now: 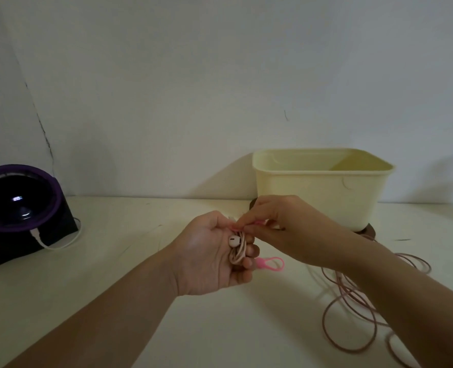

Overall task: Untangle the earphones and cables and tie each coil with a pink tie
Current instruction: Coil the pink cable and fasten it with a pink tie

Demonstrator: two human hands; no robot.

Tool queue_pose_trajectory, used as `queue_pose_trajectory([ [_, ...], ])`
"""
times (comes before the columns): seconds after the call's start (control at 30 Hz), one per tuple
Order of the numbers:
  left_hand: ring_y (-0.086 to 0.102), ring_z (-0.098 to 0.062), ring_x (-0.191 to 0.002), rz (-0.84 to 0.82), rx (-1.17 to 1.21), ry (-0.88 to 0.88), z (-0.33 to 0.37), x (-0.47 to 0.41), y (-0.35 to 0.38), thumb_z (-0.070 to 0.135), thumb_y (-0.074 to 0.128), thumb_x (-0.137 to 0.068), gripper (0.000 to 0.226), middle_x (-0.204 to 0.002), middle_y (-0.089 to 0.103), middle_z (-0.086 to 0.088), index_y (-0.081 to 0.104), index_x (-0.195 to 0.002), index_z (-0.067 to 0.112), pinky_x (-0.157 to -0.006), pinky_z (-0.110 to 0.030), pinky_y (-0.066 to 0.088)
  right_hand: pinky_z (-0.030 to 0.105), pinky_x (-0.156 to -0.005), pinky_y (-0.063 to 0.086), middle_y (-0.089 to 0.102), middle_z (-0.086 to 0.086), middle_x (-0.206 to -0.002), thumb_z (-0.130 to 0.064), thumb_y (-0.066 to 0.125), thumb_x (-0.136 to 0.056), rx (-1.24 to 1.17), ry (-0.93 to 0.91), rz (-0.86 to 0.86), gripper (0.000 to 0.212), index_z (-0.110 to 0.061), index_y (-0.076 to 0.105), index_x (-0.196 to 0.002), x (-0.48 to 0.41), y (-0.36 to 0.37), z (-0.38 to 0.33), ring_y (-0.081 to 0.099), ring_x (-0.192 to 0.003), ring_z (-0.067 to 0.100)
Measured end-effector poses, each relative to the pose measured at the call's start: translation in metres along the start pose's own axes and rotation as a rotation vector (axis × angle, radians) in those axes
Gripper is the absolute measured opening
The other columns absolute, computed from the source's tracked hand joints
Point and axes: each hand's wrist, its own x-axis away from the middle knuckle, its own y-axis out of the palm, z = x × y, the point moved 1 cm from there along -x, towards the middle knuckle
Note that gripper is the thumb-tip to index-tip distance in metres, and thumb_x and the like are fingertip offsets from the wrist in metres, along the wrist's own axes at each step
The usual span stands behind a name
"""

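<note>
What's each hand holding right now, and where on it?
Left hand grips the coiled earphones around the bundle's middle. Right hand pinches the pink tie at its upper end.

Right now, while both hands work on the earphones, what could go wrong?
1. The left hand grips the earphone coil only in its curled fingers; if the right hand tugs the pink tie hard, loops may slip out.
2. The right forearm hangs over the loose pink cable on the table and could drag it into a new tangle.

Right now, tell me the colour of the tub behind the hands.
The tub is pale cream-yellow; head view shows it.
</note>
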Motion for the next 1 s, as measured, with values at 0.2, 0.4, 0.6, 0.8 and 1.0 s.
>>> queue_pose_trajectory([
  [0.2, 0.046, -0.015, -0.051, 0.073, 0.041, 0.144, 0.005, -0.002, 0.001, 0.022, 0.034, -0.077, 0.015, -0.062, 0.048, -0.004, 0.038, -0.065, 0.014, -0.05, -0.024, 0.044, 0.013, -0.07, 0.046, 0.061, -0.01, -0.084, -0.014, 0.066, -0.088, -0.058, -0.131, 0.165, 0.019, -0.023, 0.075, -0.102, 0.003, -0.001, -0.001, 0.06, -0.075, 0.007],
  [0.4, 0.051, -0.014, -0.055, -0.007, -0.075, 0.269, 0.017, 0.007, 0.005, 0.022, 0.047, -0.08, 0.014, -0.065, 0.049, -0.003, 0.052, -0.075, 0.009, -0.052, -0.023, 0.046, 0.057, -0.078, 0.044, 0.062, 0.035, -0.087, -0.021, 0.076, -0.072, -0.834, 0.164, 0.15, 0.006, -0.018, 0.074, -0.077, 0.0, -0.002, 0.004, 0.051, -0.075, 0.033],
  [0.6, 0.057, -0.014, -0.064, -0.165, -0.288, 0.16, 0.021, 0.018, -0.004, 0.031, 0.041, -0.085, 0.025, -0.07, 0.054, -0.001, 0.052, -0.087, 0.008, -0.061, -0.024, 0.05, 0.046, -0.097, 0.046, 0.068, 0.006, -0.092, -0.009, 0.068, -0.07, -0.916, 0.202, -0.083, 0.038, -0.013, 0.059, -0.107, 0.002, -0.006, 0.007, 0.061, -0.086, 0.023],
  [0.8, 0.061, -0.018, -0.067, -0.036, -0.601, 0.095, 0.017, 0.023, -0.011, 0.045, 0.06, -0.074, 0.044, -0.07, 0.061, -0.002, 0.055, -0.091, 0.005, -0.066, -0.03, 0.049, 0.043, -0.082, 0.047, 0.066, 0.0, -0.114, 0.009, 0.061, -0.072, -0.931, 0.076, -0.308, 0.055, -0.015, 0.057, -0.121, 0.006, -0.002, -0.003, 0.06, -0.094, 0.026],
  [1.0, 0.061, -0.023, -0.084, -0.029, -0.791, 0.059, 0.025, 0.025, -0.026, 0.07, 0.075, -0.053, 0.075, -0.084, 0.064, -0.003, 0.062, -0.096, 0.01, -0.079, -0.036, 0.045, 0.04, -0.081, 0.048, 0.071, 0.009, -0.094, -0.002, 0.071, -0.078, -0.788, 0.113, -0.309, 0.03, -0.007, 0.064, -0.106, 0.008, -0.003, -0.003, 0.068, -0.087, 0.017],
])
